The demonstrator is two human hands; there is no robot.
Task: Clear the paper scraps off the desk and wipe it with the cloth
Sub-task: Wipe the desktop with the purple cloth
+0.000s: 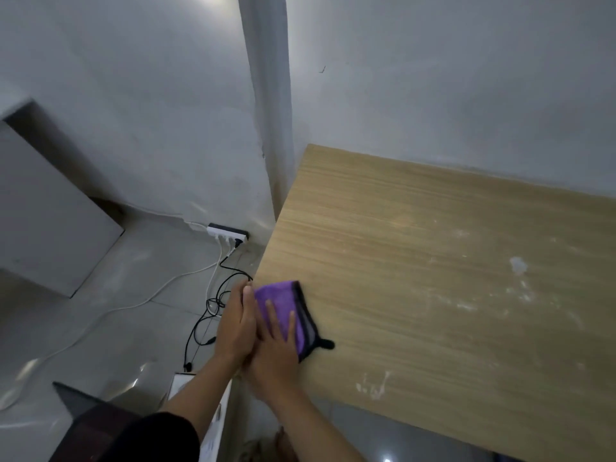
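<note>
Now my right hand [276, 348] presses, fingers flat, on the purple black-edged cloth [283, 300] at the left edge of the pale wooden desk [400, 248]; my left hand [235, 325] stands straight-fingered alongside. Overshooting could push the cloth off onto the floor.

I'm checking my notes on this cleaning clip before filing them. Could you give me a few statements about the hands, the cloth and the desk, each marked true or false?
1. The right hand lies flat on the purple cloth. True.
2. The cloth sits in the middle of the desk. False: it is at the desk's left edge.
3. White smudges show on the desk to the right of the cloth. True.
4. The left hand grips a ball of paper. False: its fingers are straight, beside the cloth at the desk's edge, and no paper shows in it.
5. A power strip lies on the desk. False: it is on the floor by the wall.
</note>
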